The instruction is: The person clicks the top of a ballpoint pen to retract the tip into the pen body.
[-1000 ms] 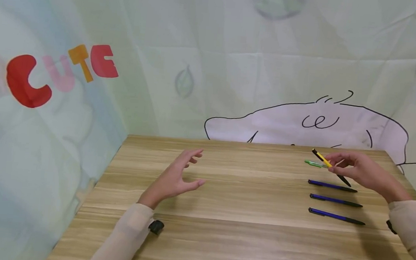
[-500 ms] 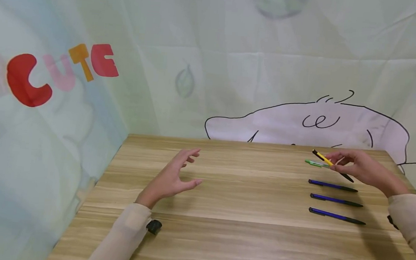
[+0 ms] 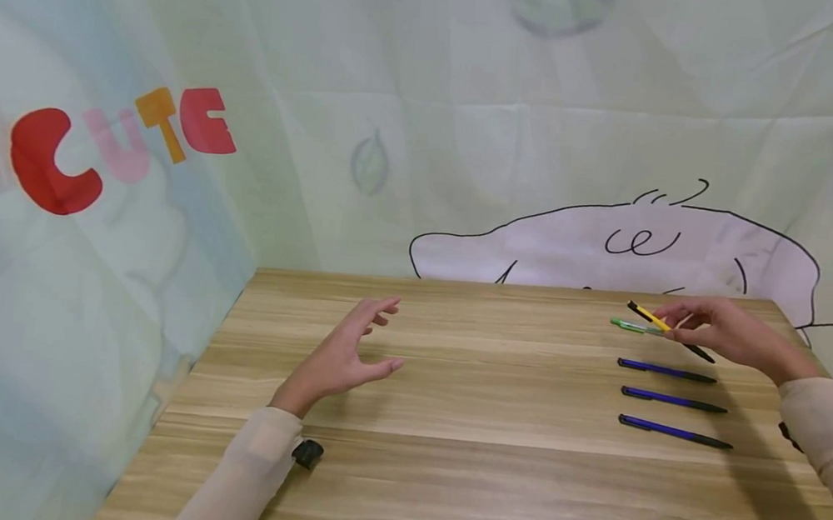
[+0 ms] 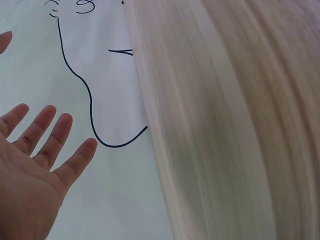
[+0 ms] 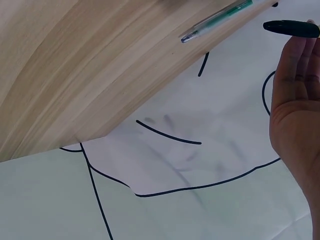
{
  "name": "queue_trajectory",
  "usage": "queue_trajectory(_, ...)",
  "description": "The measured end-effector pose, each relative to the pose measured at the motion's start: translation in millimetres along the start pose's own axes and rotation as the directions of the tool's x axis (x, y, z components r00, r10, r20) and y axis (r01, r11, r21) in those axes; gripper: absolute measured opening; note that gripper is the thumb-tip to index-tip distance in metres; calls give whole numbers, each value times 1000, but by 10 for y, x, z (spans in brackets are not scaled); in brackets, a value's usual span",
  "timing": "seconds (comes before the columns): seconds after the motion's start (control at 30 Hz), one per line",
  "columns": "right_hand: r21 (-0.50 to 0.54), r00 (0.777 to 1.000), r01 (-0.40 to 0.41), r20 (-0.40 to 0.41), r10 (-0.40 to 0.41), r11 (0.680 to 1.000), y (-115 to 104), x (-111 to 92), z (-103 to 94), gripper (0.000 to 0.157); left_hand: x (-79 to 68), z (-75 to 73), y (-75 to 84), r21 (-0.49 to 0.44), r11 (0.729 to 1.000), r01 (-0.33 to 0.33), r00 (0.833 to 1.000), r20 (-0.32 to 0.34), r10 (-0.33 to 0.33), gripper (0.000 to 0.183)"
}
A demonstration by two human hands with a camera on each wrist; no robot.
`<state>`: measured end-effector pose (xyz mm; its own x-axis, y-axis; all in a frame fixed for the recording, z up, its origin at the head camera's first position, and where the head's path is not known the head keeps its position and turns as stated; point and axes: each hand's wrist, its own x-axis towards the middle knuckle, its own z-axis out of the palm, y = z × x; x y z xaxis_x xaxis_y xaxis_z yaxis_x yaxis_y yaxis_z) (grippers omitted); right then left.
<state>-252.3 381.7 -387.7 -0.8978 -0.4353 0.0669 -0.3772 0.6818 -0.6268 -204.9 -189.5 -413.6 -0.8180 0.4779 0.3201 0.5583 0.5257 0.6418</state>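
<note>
- Tabletop [image 3: 484, 493] in the head view carries, on the right, your near blue pen [image 3: 674, 432], middle blue pen [image 3: 674, 400] and far blue pen [image 3: 667, 371], roughly parallel and apart, black tips rightward; that spacing probably gives your fingers room around each.
- Beyond them, the green clear-barrelled pen [image 3: 632, 326] lies in much the same column, its right part hidden by your right hand [image 3: 726, 332].
- Right thumb and fingers pinch the yellow-and-black pen [image 3: 653, 318] near its middle, likely for balance. It slants across the green pen in this view, tip toward near right; your forearm comes in from the right.
- Your left hand [image 3: 335, 361] hangs over the left side, thumb apart from fingers, holding nothing, apparently kept out of the way.
- In the left wrist view, that palm shows with fingers spread before the backdrop [image 4: 117, 195].
- In the right wrist view, the yellow-and-black pen's dark tip juts past your fingers, apart from the green pen resting by the tabletop's far edge.
</note>
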Motion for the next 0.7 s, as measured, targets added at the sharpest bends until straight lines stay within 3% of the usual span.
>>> queue_trajectory(0.27, -31, 998, -34, 46, 35, 999, 56, 27, -43, 27, 10, 5, 0, -6, 1000, -9, 1000, 1, 9, 85)
queue_trajectory(0.7, -121, 994, 12, 107, 1, 993, 207, 94, -45, 23, 11, 9, 23, 16, 1000, -8, 1000, 8, 8, 84)
